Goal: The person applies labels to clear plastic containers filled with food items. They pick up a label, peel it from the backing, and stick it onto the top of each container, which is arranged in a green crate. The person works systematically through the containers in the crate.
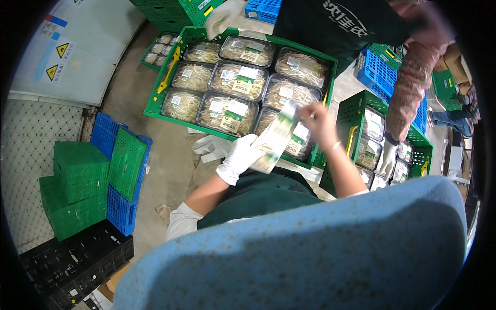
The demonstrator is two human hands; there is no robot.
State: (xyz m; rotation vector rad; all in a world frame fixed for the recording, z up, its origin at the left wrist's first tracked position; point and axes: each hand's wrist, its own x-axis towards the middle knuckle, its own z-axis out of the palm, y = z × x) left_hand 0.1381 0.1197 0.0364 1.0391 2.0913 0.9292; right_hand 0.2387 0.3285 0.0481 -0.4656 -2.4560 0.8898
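Note:
My left hand, in a white glove, grips a strip of green-and-cream printed labels, held slanting over the near edge of a green plastic crate. My bare right hand is blurred beside the upper end of the strip; whether its fingers hold anything cannot be made out. In the crate lie several clear-lidded trays of bean sprouts. Some lids bear a green-and-cream label besides a small white sticker; others show only the white sticker. The strip and my right hand partly hide the trays at the near right.
A co-worker in a dark apron stands across the crate, one gloved hand in a second green crate at right. Another gloved hand is at the far left corner. Folded green crates and a black crate stand left.

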